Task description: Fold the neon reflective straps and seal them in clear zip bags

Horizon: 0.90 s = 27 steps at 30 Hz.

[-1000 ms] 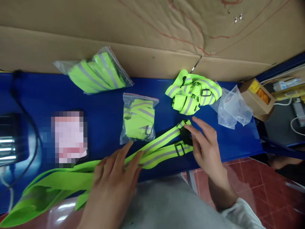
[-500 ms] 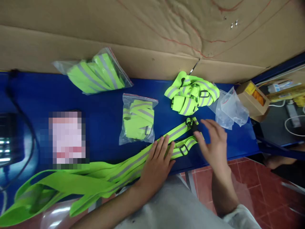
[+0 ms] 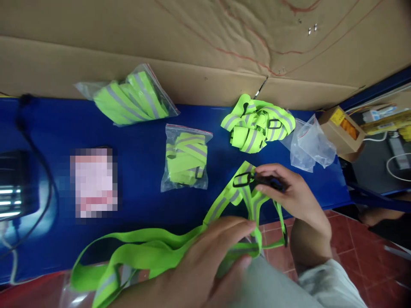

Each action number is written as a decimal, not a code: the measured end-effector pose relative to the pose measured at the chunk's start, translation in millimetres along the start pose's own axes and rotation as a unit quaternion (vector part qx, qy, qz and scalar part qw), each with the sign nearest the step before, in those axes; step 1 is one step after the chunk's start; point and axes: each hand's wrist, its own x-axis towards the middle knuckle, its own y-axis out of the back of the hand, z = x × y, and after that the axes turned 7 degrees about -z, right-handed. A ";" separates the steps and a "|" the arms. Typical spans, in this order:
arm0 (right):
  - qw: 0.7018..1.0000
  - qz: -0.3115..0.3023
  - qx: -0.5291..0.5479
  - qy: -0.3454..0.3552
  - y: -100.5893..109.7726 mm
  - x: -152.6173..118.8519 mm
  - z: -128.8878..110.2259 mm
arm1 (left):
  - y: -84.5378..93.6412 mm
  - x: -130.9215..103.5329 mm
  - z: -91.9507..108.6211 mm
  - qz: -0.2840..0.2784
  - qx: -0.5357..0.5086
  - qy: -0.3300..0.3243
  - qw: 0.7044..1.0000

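Long neon-green straps (image 3: 157,252) with grey reflective stripes run along the front edge of the blue table and partly hang over it. My right hand (image 3: 289,188) pinches a black buckle (image 3: 271,182) at their right end, raised a little, with a black slider (image 3: 242,179) beside it. Over the straps lies my left hand (image 3: 218,252), slightly blurred, its thumb apart from the fingers and a strap passing next to the fingertips. Whether it grips the strap is hidden.
Behind are two clear bags of folded green straps (image 3: 131,98), (image 3: 188,160), a loose strap pile (image 3: 260,124), empty clear bags (image 3: 313,143) and a cardboard box (image 3: 342,132). A black device (image 3: 16,184) with cables stands left on the blue table (image 3: 138,171).
My right hand has closed on the black buckle and lifted it. My left hand has come off its flat position and moved nearer the camera, and the straps' left part has shifted right.
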 end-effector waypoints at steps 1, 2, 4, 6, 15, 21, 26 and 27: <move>0.999 -0.020 -0.021 0.028 -1.7 2.2 -8.9 | 6.9 2.5 3.3 0.065 0.042 -0.018 0.997; 0.996 -0.040 -0.049 0.065 -4.0 4.2 -17.0 | 12.4 6.3 5.2 0.110 0.090 -0.029 0.989; 0.978 -0.070 -0.122 0.155 -9.6 7.7 -30.1 | 20.4 16.2 6.1 0.141 0.180 -0.035 0.973; 0.947 -0.072 -0.199 0.242 -15.5 11.2 -37.9 | 26.0 26.4 5.5 0.142 0.245 -0.025 0.959; 0.899 0.077 -0.280 0.327 -44.5 20.7 -32.5 | 35.8 41.3 -12.4 0.121 0.201 0.028 0.972; 0.882 0.063 -0.323 0.337 -53.3 28.0 -27.4 | 32.1 40.6 -30.3 0.074 0.103 0.068 0.990; 0.863 0.119 -0.398 0.289 -50.4 35.8 -28.9 | 28.9 40.5 -36.5 0.115 0.076 0.079 0.987; 0.864 0.123 -0.410 0.265 -50.2 37.4 -29.8 | 27.6 41.3 -37.6 0.124 0.076 0.084 0.986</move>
